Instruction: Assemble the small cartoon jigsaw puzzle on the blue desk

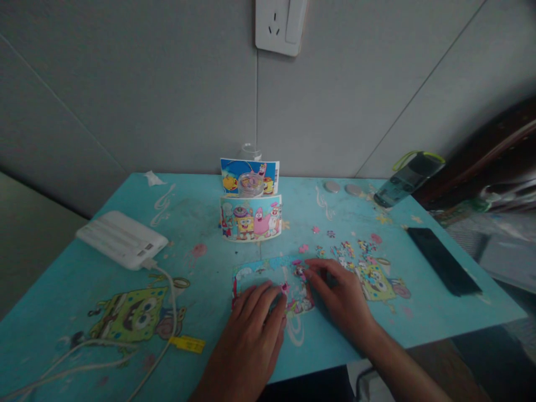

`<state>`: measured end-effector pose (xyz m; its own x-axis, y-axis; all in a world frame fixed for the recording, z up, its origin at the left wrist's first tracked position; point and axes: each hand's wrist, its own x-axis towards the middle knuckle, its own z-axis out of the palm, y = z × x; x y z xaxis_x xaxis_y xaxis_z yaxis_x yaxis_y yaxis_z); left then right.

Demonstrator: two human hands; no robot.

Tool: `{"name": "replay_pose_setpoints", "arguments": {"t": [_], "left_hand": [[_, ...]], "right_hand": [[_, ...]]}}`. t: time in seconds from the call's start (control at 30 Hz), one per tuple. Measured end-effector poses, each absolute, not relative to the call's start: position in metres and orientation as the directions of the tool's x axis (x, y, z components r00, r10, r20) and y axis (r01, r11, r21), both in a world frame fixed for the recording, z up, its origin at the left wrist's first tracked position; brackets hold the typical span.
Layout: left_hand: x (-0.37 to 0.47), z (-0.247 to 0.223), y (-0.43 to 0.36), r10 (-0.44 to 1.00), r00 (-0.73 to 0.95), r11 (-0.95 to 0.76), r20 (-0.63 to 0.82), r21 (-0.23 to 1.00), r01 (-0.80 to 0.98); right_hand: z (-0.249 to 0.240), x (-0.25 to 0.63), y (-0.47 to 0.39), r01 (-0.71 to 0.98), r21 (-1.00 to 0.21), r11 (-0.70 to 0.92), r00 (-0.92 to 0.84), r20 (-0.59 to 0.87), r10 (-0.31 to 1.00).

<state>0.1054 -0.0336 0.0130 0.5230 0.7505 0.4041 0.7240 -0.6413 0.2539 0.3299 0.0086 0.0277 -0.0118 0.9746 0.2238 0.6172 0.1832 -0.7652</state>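
A partly assembled jigsaw puzzle (263, 269) lies on the blue table, its border joined and bare tabletop showing inside. My left hand (255, 324) rests over its lower left part, fingers spread and lying nearly flat. At the puzzle's upper right edge, my right hand (339, 293) has thumb and index finger close together; anything between them is too small to make out. Loose puzzle pieces (345, 251) are scattered to the right of the puzzle. Behind it stands a cartoon picture card (251, 220), leaning near a clear round container (250, 184) and a second card (230, 181).
A white power bank (121, 240) with a cable (173, 301) lies at left. To the right are a black phone (444, 261) and a tilted dark bottle (406, 178). Two round discs (332, 187) lie near the wall, below a socket (278, 25).
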Motion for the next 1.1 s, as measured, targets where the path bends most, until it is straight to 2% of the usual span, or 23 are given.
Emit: {"name": "replay_pose_setpoints", "arguments": {"t": [0.13, 0.27, 0.5, 0.73, 0.9, 1.1], "left_hand": [[0.105, 0.013, -0.034, 0.763, 0.513, -0.631, 0.393, 0.277, 0.725], [0.105, 0.011, -0.034, 0.762, 0.497, -0.628, 0.416, 0.285, 0.724], [0.103, 0.007, -0.032, 0.736, 0.508, -0.648, 0.447, 0.25, 0.72], [0.103, 0.005, -0.031, 0.738, 0.496, -0.646, 0.457, 0.27, 0.714], [0.102, 0.002, -0.03, 0.713, 0.517, -0.668, 0.474, 0.236, 0.706], [0.104, 0.0, -0.028, 0.708, 0.539, -0.668, 0.456, 0.187, 0.72]], "right_hand": [[0.031, 0.349, -0.002, 0.677, -0.724, 0.134, 0.101, 0.272, 0.957], [0.028, 0.363, -0.029, 0.729, -0.652, 0.207, 0.007, 0.31, 0.951], [0.022, 0.359, -0.049, 0.755, -0.603, 0.257, -0.102, 0.279, 0.955], [0.019, 0.353, -0.036, 0.753, -0.618, 0.225, -0.087, 0.246, 0.965], [0.016, 0.355, -0.034, 0.725, -0.665, 0.178, -0.051, 0.205, 0.977], [0.02, 0.354, -0.033, 0.741, -0.651, 0.164, -0.018, 0.226, 0.974]]}}
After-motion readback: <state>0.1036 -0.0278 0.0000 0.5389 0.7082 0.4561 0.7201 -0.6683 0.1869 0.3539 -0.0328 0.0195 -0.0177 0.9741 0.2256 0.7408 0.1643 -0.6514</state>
